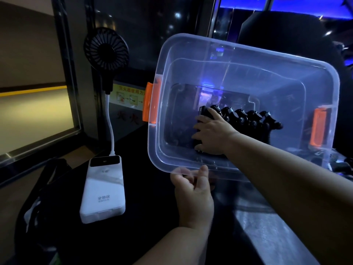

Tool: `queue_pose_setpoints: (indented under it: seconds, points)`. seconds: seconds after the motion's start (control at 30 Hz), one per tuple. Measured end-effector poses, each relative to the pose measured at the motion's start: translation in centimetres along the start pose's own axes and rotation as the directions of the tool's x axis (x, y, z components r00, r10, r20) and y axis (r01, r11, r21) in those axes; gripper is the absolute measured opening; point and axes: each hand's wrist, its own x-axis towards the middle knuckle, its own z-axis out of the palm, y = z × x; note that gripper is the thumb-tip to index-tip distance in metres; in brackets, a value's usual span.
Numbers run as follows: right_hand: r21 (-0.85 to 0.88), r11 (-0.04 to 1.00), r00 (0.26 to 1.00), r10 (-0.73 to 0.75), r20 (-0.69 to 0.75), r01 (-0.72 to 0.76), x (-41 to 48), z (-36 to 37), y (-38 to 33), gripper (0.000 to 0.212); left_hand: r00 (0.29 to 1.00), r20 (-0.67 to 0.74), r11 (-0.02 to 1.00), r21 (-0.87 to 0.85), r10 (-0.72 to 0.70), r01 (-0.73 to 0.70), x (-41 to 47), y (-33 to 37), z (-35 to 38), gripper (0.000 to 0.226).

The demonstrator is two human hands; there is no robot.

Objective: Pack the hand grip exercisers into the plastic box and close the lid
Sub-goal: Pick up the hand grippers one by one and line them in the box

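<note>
Far left there's a little black fan (106, 48) cabled to a white power bank (104, 190). Neither is part of the job, and both sit well clear of the action.

Then you get to the plastic box (238, 73). It's clear, has no lid on it, and is tipped so its mouth faces the camera. One orange latch (150, 102) is on its left end. The left hand (193, 190) has the near rim pinched at the lower left corner, thumb on one side and fingers curled up over the lip, so it's basically the steadying hand.

The right hand (212, 133) is the one that matters. It's reaching down inside, right at the box floor, and lands on the left end of the hand grip exercisers (250, 119). Those are black and lined up in a row. The row's long axis runs left to right across the floor, from that hand out toward the other orange latch (318, 129) on the right end. So the rest of the row lies to the right of the hand, and the right hand is way nearer to it than the left.

As for the grip, the fingers are spread over the end exerciser. It's dark in there though, so I honestly can't tell if they're wrapped round it or just pressing it flat.

My guess is the next move is nudging that row snug, and it needs to go along the row's length, not across it.
</note>
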Motion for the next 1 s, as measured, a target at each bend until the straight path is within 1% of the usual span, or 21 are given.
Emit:
queue_pose_setpoints:
  seconds: [0.07,0.23,0.4,0.53,0.6,0.77,0.9,1.0]
  points:
    - [-0.047,0.999,0.998,0.025,0.056,-0.022,0.4,0.3,-0.3,0.044,1.0,-0.004,1.0,0.015,0.005,-0.005,0.1,-0.1,0.0,0.028]
    - [-0.076,0.996,0.997,0.056,0.044,-0.052,0.7,0.6,-0.4,0.041,1.0,-0.004,1.0,0.009,0.004,-0.004,0.1,0.0,-0.1,0.028]
    - [-0.134,0.99,0.994,0.065,0.086,-0.053,1.0,0.2,-0.6,0.04,0.999,-0.032,1.0,-0.011,-0.002,0.001,0.1,0.4,-0.2,0.029]
    - [-0.137,0.989,0.992,0.075,0.099,-0.061,1.4,0.3,-0.7,0.039,1.0,-0.008,1.0,-0.015,-0.006,0.006,0.1,0.2,-0.3,0.044]
    - [-0.132,0.99,0.994,0.068,0.09,-0.056,1.3,0.3,-0.6,0.04,1.0,0.002,1.0,-0.018,-0.011,0.011,0.2,-0.1,-0.2,0.047]
    - [-0.124,0.992,0.995,0.047,0.091,-0.036,0.9,0.5,-0.5,0.042,1.0,0.022,1.0,-0.003,0.018,-0.018,0.4,-0.5,-0.1,0.038]
    - [-0.112,0.994,0.994,0.018,0.104,-0.007,0.6,-0.2,0.0,0.048,0.999,0.01,0.999,-0.016,0.046,-0.046,0.5,-0.2,0.0,0.038]
    - [-0.067,0.998,0.999,0.014,0.03,-0.012,-0.4,-0.9,0.6,0.049,0.999,-0.001,0.999,-0.018,0.041,-0.041,0.5,-0.3,-0.1,0.032]
